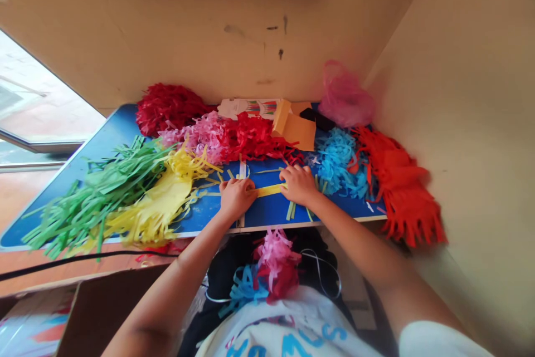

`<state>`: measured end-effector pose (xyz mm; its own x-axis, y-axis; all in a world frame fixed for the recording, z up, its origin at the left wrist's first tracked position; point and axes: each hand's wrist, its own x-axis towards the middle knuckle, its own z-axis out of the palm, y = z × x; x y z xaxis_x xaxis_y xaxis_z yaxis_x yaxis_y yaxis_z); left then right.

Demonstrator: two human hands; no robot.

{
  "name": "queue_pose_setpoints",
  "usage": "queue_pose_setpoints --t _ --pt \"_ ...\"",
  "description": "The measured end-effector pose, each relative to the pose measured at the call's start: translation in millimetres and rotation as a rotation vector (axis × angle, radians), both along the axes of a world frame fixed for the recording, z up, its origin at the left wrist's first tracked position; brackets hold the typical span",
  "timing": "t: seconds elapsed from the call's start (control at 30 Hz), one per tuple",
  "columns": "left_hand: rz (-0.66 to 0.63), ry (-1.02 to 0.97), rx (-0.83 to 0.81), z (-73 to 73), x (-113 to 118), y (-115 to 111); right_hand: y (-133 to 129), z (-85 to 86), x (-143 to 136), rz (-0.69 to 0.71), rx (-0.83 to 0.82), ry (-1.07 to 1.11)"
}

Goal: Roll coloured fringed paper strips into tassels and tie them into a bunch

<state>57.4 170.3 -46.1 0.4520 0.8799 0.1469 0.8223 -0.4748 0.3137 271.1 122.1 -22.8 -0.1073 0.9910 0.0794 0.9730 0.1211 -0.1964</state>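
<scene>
A narrow yellow paper strip [270, 190] lies stretched between my hands, just above or on the blue table [267, 212]. My left hand [237, 195] has its fingers closed on the strip's left end, and thin pale green and yellow fringe strands stick out around it. My right hand [299, 184] pinches the right end, fingertips curled over. To the left of my left hand lies a fringed yellow paper sheet [167, 192]. Beyond both hands is a pile of red fringed paper [254, 137], joined by pink fringed paper [200, 137].
Green fringed paper [104, 184] covers the table's left side. Blue fringe [340, 162] and orange-red fringe [401, 179] sit at right, the latter hanging over the edge. Behind are a dark red bundle [169, 109], a cardboard piece [298, 131] and a pink plastic bag [346, 98]. Pink fringe [278, 257] rests on my lap.
</scene>
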Motion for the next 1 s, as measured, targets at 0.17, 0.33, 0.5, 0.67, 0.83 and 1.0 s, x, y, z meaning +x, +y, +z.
queue_pose_setpoints --t 0.17,0.33,0.5,0.67,0.83,1.0 --pt "-0.122 -0.027 0.119 5.1 -6 -4 -10 2.1 -9 0.336 0.075 -0.2" --pt "-0.007 0.008 0.31 23.1 -41 -1 -13 0.4 -5 0.345 0.11 -0.128" --pt "0.041 -0.112 0.325 27.7 -31 -22 -8 -1.2 1 0.356 0.099 -0.064" --pt "-0.43 0.127 0.13 12.8 8 -27 -3 0.4 6 0.359 0.082 -0.034" --pt "-0.386 0.153 0.154 10.9 2 -9 1 3.6 12 0.371 0.036 0.02" --pt "-0.352 0.148 0.16 12.4 4 -13 3 4.9 5 0.388 0.061 -0.038"
